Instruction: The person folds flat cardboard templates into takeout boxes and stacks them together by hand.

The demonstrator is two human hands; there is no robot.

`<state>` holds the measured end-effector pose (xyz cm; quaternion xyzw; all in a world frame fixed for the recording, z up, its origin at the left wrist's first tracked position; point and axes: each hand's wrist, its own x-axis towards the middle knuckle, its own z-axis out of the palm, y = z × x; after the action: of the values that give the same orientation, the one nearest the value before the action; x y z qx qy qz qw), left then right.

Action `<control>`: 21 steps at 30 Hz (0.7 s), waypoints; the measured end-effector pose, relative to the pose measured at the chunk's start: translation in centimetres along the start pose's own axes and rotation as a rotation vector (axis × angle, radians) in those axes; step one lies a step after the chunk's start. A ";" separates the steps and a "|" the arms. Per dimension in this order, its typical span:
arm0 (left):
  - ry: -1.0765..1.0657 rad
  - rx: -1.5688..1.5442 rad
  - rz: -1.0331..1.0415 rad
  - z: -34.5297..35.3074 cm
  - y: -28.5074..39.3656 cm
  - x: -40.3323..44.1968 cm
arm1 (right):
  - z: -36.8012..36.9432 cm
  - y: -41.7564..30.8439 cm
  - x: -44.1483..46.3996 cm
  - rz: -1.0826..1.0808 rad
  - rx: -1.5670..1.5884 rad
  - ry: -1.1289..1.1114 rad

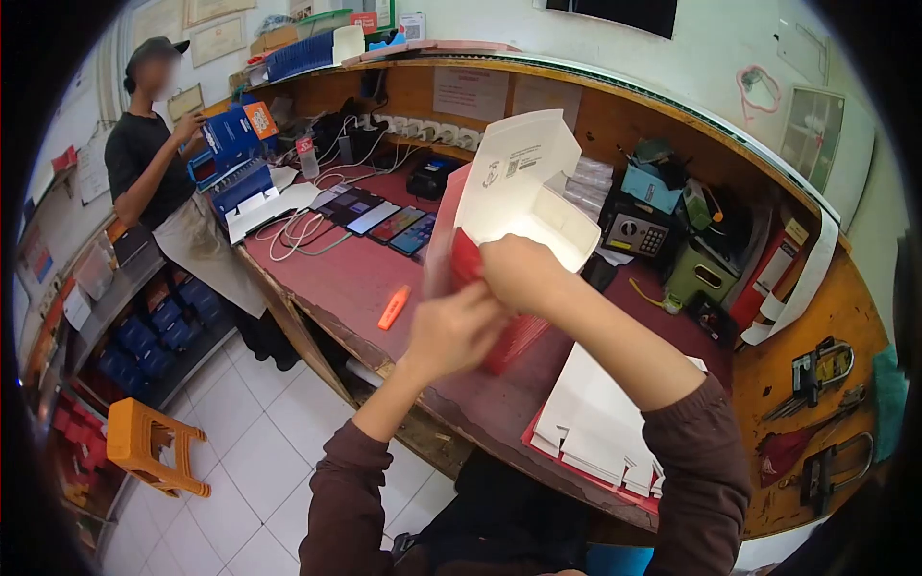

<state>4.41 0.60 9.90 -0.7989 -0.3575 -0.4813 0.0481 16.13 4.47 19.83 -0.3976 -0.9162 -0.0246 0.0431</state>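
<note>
A partly folded cardboard box, white inside and red outside, stands tilted over the table with its printed lid panel raised. My right hand is closed on the red near side of the box, fingertips hidden behind the panel. Lower and to the left, my left hand has its fingers curled against the red outer wall; it is slightly blurred by motion. A stack of flat white box blanks with red undersides lies under my right forearm. An orange highlighter lies left of my left hand.
Several phones lie in a row near cables and a power strip. A small safe and a green container stand right; padlocks lie nearby. A person holds a blue box. An orange stool stands on the floor.
</note>
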 end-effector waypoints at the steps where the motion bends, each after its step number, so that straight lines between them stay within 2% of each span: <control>1: 0.026 0.114 0.015 -0.1 -0.2 0.0 | 0.4 0.0 0.2 0.032 -0.063 0.061; 3: 0.051 0.229 0.030 -0.5 -1.2 0.2 | 0.5 0.1 -0.1 0.026 -0.084 0.096; 5: 0.011 0.466 -0.122 -0.3 -2.8 0.0 | 0.2 -0.3 -0.4 0.019 -0.097 0.127; 7: 0.032 0.480 -0.110 0.2 -2.9 -0.2 | 0.2 -0.9 0.0 0.097 -0.157 0.102; 11: 0.075 0.532 -0.123 1.2 -3.4 -0.5 | 0.5 -0.5 1.4 0.100 -0.134 0.053; 14: 0.084 0.537 -0.141 1.7 -3.9 -0.9 | 0.4 0.9 1.7 0.037 -0.099 0.069; 16: 0.119 0.524 -0.113 1.8 -3.4 -0.5 | -0.2 1.4 1.3 -0.015 -0.097 -0.038; 20: 0.062 0.563 -0.153 2.1 -2.6 -0.4 | 1.8 1.8 1.8 0.007 -0.069 0.000; 21: 0.062 0.576 -0.152 2.2 -2.7 -0.2 | 2.0 2.5 2.4 -0.060 -0.095 -0.146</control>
<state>4.31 3.41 7.85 -0.7083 -0.5363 -0.3863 0.2477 16.16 8.08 18.13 -0.3722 -0.9262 -0.0404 -0.0437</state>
